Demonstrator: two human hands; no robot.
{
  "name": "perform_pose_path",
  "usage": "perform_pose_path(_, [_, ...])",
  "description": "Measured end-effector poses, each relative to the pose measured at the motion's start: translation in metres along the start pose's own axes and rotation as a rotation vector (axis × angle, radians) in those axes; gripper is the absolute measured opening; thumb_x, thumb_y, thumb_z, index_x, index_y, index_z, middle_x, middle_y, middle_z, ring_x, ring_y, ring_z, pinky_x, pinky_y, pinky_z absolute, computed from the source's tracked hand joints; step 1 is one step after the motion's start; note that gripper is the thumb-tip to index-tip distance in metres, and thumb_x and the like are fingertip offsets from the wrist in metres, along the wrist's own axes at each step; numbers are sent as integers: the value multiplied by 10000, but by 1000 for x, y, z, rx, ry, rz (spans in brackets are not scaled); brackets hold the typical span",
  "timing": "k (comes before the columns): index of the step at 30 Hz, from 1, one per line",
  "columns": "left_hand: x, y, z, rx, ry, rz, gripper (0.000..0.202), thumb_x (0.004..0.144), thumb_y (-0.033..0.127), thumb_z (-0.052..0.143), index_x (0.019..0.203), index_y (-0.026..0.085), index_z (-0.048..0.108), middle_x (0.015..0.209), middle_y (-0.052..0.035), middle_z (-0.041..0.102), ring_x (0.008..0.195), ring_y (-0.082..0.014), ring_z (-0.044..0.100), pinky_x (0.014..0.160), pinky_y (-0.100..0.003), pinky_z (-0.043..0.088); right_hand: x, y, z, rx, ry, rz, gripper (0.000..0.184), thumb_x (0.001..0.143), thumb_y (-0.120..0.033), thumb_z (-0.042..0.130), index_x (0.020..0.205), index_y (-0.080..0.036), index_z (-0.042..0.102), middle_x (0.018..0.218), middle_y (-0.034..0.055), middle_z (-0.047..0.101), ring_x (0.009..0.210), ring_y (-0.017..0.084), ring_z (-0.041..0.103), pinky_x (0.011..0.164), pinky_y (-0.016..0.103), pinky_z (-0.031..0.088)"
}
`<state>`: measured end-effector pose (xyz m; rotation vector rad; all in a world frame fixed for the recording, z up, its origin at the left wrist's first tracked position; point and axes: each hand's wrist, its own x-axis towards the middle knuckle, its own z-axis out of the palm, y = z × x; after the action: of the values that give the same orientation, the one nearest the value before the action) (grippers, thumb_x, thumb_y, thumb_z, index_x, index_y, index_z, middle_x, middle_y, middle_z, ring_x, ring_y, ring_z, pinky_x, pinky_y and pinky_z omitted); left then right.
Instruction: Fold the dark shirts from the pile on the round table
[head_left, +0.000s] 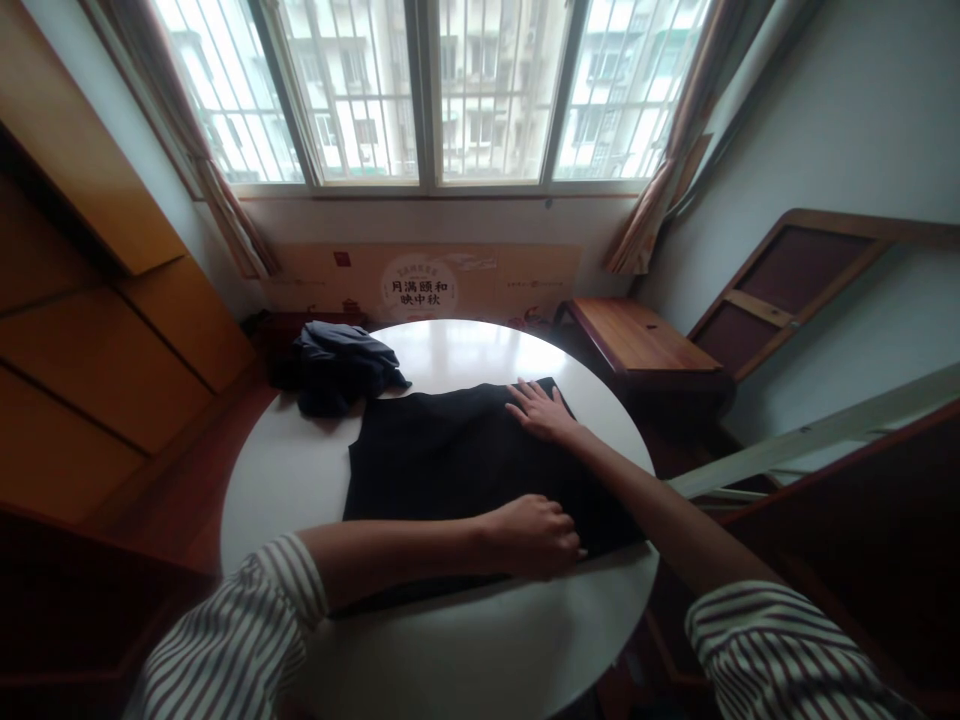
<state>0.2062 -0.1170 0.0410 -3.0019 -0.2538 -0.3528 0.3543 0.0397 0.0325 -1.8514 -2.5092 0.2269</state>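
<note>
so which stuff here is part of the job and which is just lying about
In the job:
black cloth, spread out
right hand, flat on it
left hand, curled near its closer edge
round white table, underneath

Apparently just lying about:
dark clothing bundle, untouched, though it might belong
wooden bench
printed panel below the window

Beige panel, one, below the window: Chinese lettering. On its pale round emblem I read, from my remote post, two dark lines, 月满颐和 above 映中秋. Smaller arched script over these, and fine side lines left and right of the emblem: too small for me to read.
</note>
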Motion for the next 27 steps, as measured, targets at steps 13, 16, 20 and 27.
perform_pose_path(13, [-57,11,-12,-434,-174,-153,620,1037,485,250,1573,179,196,1615,-89,258,1504,-271,188,1207,-551,143,1,-13,0,9,5,-7,628,1019,-544,187,1577,-257,214,1645,82,143,1505,333,121,1136,687,89])
perform_pose_path(16, [-86,6,-18,-411,-157,-286,591,1040,435,275,1579,213,181,1619,-79,245,1506,-275,180,1205,-568,128,-10,-37,2,14,74,-153,619,1019,-555,214,1579,-293,195,1653,37,115,1517,289,66,1166,635,35])
perform_pose_path(20, [-113,3,-15,-344,-183,-418,683,1005,497,370,1587,224,141,1640,-96,143,1513,-339,85,1183,-629,103,-20,-73,15,68,37,-376,631,998,-608,272,1567,-341,224,1648,5,143,1514,316,64,1151,667,75])
perform_pose_path(27, [-114,19,-18,-375,-230,-350,638,1012,456,352,1585,276,136,1647,-57,106,1513,-349,25,1165,-668,96,13,-89,24,54,-19,-254,653,985,-656,236,1560,-348,235,1653,1,87,1518,300,40,1136,694,-2])
